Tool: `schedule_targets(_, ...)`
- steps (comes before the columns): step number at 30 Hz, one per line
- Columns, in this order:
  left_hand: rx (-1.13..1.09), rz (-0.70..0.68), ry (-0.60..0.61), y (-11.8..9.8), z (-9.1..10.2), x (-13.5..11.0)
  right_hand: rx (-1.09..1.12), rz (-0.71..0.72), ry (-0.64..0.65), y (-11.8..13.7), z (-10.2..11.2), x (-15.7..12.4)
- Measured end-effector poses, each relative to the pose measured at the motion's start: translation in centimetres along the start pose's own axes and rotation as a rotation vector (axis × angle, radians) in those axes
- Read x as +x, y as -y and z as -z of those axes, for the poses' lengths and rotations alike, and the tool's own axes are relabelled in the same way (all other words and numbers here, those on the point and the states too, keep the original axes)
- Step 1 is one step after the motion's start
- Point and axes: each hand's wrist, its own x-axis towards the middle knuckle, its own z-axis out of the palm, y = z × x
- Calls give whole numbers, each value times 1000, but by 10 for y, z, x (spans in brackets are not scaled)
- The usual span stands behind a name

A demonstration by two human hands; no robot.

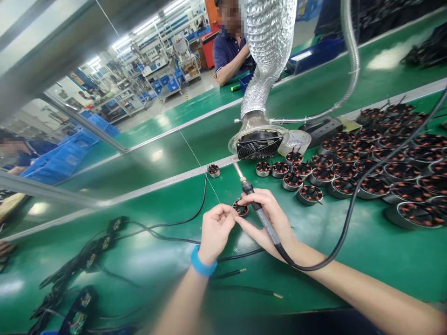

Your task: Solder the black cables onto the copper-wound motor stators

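Observation:
My left hand [215,230], with a blue wristband, is closed in a pinch at the edge of a small round motor stator [240,207] with copper windings that lies on the green bench. My right hand [270,218] is wrapped round a black soldering iron [260,211] whose metal tip points up and away past the stator. Its fingertips also touch the stator's right side. The iron's black cord [349,209] loops off to the right.
A fume extractor fan [259,145] on a silver flexible duct [267,51] stands just beyond. Several stators [366,160] crowd the right side, one more [214,170] sits alone. Black wired boards [94,253] lie at left. A person [228,51] sits across the green conveyor.

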Motion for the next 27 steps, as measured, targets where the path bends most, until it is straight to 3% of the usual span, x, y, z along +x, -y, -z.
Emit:
schedule_targets(6,105,58,124,-4,1,-5,-55,79,65,-4,4,0)
schedule_targets(11,295,60,191,-14,15,-2,-60,41,75,-10,7,-1)
schedule_targets(15,239,91,248,-15,20,2,-43,-14,96,-10,7,-4)
schedule_targets(19,83,211,152,-6,14,3,-97,-13,129,-16,3,-10)
schedule_targets(22,74,177,34,2,10,5,-129,-1,176,-22,2,-13)
schedule_targets(27,116,109,-90,10,11,12,-147,-44,39,-20,11,-5)
